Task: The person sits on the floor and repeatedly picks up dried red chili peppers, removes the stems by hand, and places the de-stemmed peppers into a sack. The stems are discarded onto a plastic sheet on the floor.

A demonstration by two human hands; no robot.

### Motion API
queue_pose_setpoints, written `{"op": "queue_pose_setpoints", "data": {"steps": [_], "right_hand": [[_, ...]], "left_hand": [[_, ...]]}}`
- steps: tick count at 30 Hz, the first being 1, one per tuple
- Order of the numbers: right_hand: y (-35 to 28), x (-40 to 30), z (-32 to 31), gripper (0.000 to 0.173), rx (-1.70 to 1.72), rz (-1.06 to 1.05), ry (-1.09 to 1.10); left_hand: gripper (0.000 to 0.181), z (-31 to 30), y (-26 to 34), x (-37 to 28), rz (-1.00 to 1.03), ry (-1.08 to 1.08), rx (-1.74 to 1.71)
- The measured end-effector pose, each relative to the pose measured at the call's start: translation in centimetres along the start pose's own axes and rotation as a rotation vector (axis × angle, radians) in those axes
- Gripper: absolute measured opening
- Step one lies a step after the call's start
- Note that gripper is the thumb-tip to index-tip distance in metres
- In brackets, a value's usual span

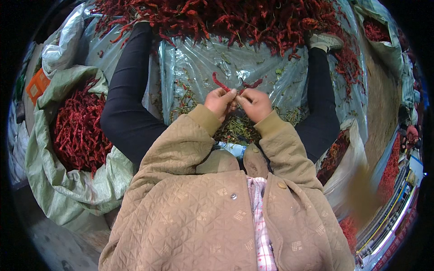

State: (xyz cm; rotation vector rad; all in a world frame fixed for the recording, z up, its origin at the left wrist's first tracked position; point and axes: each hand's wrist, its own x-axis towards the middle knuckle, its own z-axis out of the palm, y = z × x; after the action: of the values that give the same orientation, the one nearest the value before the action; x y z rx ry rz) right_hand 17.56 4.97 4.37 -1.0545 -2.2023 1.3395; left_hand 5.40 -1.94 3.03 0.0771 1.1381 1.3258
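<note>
Both of my hands meet over the plastic sheet between my legs. My left hand [220, 102] pinches a dried red chili pepper [220, 82] whose curved body sticks up past the fingers. My right hand [254, 104] holds another dried red chili [253, 84], its darker end pointing to the right. The fingertips nearly touch, and the stem ends of the chilies are mostly hidden there. Below the hands lies a heap of green stems [239, 130] with small red bits. Beyond them a large pile of dried red chilies [237, 17] spreads across the top of the view.
A woven sack [44, 169] full of red chilies stands at the left, near an orange container [38, 86]. At the right are a pale sack [352, 152] of darker chilies and another open sack [390, 57]. Clear plastic sheeting [203, 64] covers the floor. A person [412, 133] is at the far right.
</note>
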Motion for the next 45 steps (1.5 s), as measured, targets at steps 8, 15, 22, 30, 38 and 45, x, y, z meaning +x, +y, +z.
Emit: {"op": "queue_pose_setpoints", "data": {"steps": [8,15,22,30,38,45], "right_hand": [[-0.3,-0.3,0.1,0.019,-0.077,-0.029,-0.064],[-1.4,-0.4,-1.8,0.015,0.246,0.046,-0.33],[-1.6,-2.5,-3.3,0.025,0.517,0.292,-0.82],[6.6,3.7,0.9,0.045,-0.554,0.429,-0.062],[4.0,2.5,0.5,0.019,0.687,0.665,-0.003],[4.7,0.9,2.9,0.012,0.678,0.472,0.026]], "left_hand": [[0.012,-1.6,-0.3,0.8,-0.018,-0.041,0.272],[0.013,-2.0,1.1,-0.2,-0.303,-0.446,-0.102],[0.011,-2.0,1.3,-2.1,-0.235,-0.242,-0.154],[0.01,-3.7,0.3,0.4,-0.074,-0.139,-0.185],[0.017,-2.4,-1.0,1.4,-0.101,0.073,-0.082],[0.02,-1.5,-0.9,1.6,-0.337,-0.016,-0.182]]}}
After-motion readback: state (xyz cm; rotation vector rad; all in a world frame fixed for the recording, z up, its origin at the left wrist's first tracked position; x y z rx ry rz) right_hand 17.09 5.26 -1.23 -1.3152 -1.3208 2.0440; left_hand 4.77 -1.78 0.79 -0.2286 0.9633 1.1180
